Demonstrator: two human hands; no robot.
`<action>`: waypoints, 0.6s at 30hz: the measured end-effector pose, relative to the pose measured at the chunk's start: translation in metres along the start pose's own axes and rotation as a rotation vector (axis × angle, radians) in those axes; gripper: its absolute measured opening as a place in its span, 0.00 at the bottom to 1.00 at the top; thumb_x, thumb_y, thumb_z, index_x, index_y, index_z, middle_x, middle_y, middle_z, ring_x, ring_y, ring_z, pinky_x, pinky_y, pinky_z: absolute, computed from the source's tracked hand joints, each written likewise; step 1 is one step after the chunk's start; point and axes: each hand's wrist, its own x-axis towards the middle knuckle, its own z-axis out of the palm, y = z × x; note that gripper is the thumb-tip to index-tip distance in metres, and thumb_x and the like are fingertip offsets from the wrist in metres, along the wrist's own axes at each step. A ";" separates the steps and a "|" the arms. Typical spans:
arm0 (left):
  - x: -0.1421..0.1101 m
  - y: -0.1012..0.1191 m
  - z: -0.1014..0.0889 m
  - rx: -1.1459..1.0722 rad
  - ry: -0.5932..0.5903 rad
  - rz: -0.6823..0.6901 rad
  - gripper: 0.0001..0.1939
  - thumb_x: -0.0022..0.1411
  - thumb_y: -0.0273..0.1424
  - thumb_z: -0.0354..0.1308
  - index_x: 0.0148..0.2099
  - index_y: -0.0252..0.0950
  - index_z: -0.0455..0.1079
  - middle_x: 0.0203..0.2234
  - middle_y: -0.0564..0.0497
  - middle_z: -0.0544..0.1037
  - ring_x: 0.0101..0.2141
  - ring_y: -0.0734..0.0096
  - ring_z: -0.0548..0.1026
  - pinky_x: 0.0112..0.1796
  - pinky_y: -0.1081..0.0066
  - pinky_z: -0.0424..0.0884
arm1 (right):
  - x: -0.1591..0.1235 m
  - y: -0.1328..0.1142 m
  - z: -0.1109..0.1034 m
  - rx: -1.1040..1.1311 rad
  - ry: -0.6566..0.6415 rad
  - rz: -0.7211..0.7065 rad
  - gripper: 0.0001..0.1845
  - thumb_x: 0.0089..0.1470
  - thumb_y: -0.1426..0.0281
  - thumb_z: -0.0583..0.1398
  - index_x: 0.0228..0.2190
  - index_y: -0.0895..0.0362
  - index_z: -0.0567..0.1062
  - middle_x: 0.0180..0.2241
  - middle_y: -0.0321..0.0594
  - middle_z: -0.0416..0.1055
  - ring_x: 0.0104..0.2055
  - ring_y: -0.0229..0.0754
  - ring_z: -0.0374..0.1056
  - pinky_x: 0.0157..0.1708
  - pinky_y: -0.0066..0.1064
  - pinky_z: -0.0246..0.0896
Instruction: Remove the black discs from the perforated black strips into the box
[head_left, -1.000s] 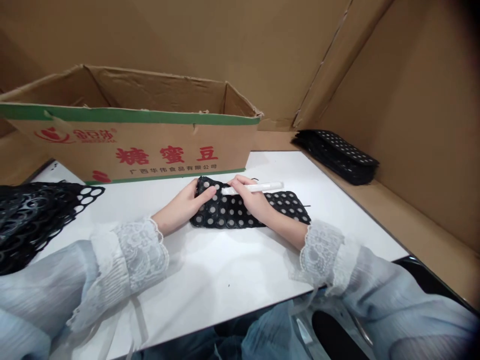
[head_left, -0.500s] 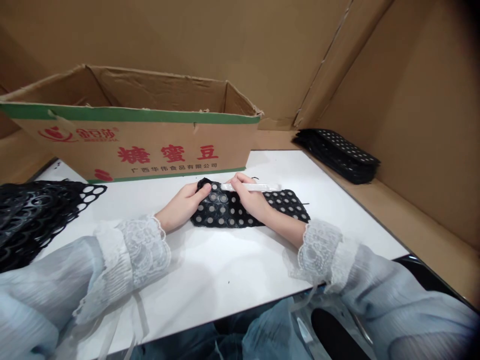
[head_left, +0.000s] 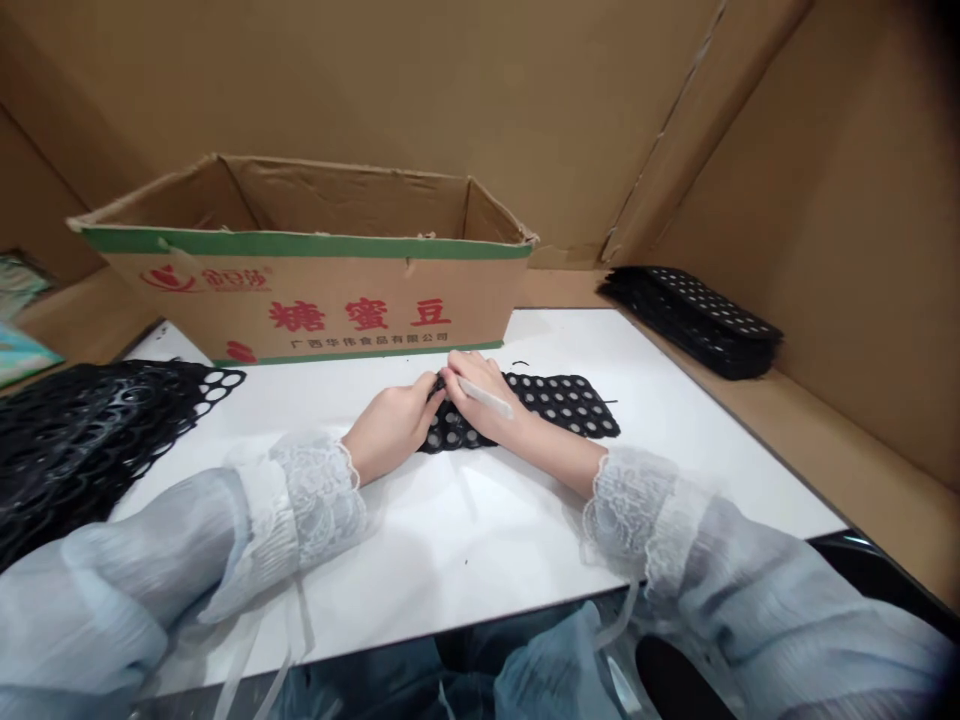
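A black sheet with rows of pale round dots (head_left: 566,402) lies on the white table. My left hand (head_left: 394,425) is closed on its left end, thumb and fingers pinching the upper edge. Close against it, my right hand (head_left: 481,372) is closed around a slim whitish pen-like tool (head_left: 486,400), whose back end points right toward my wrist. The fingertips of both hands meet at the sheet's upper left corner. My fingers hide the tool's tip and part of the sheet.
An open cardboard box (head_left: 375,275) with red lettering stands behind my hands. At the left is a heap of black perforated sheets (head_left: 97,420). A stack of dotted black sheets (head_left: 697,320) rests on the cardboard ledge at the right. Cardboard walls (head_left: 450,90) surround the table (head_left: 450,570).
My left hand has moved right along the sheet, closer to my right hand. The tool has swung from nearly level to slanting down to the right. The view has shifted slightly left.
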 end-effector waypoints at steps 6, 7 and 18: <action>0.016 -0.016 -0.005 -0.221 0.071 -0.165 0.20 0.61 0.42 0.39 0.30 0.34 0.63 0.29 0.48 0.74 0.30 0.65 0.69 0.32 0.71 0.60 | 0.002 0.013 -0.015 0.447 -0.013 0.070 0.14 0.54 0.65 0.46 0.19 0.55 0.56 0.22 0.33 0.55 0.28 0.36 0.55 0.31 0.30 0.50; 0.018 -0.019 -0.005 -0.266 0.038 -0.194 0.20 0.61 0.43 0.40 0.28 0.33 0.62 0.28 0.48 0.74 0.30 0.66 0.69 0.31 0.71 0.60 | 0.001 0.015 -0.016 0.501 -0.038 0.074 0.14 0.54 0.66 0.47 0.19 0.56 0.57 0.22 0.33 0.56 0.28 0.36 0.56 0.32 0.30 0.51; 0.017 -0.022 -0.006 -0.309 0.034 -0.211 0.20 0.59 0.44 0.43 0.24 0.34 0.59 0.25 0.53 0.71 0.26 0.71 0.65 0.29 0.73 0.59 | -0.002 0.012 -0.006 0.461 0.008 0.050 0.14 0.52 0.69 0.49 0.17 0.56 0.58 0.26 0.35 0.59 0.36 0.38 0.57 0.40 0.32 0.51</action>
